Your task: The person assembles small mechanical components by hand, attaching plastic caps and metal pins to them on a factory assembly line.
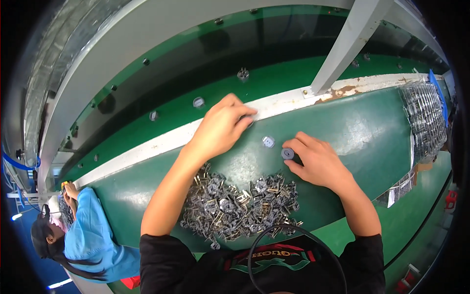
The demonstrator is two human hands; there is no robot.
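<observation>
My left hand [223,126] reaches over the far edge of the green worktop with thumb and fingers pinched. A small greyish thing shows between the fingertips, mostly hidden and too blurred to name. On the right, my right hand [316,159] grips a round grey plastic piece [288,154] with a hole in its end, between thumb and fingers. A small pale grey part [268,141] lies on the worktop between my hands. Nearer to me, between my forearms, spreads a heap of grey plug parts with metal pins [240,206].
Beyond the worktop's white rail runs a green conveyor belt [284,73] carrying several spaced small parts. A grey metal post [345,46] rises at the rail. Clear plastic trays [425,120] stack at the right end. A co-worker in blue [93,235] sits at left.
</observation>
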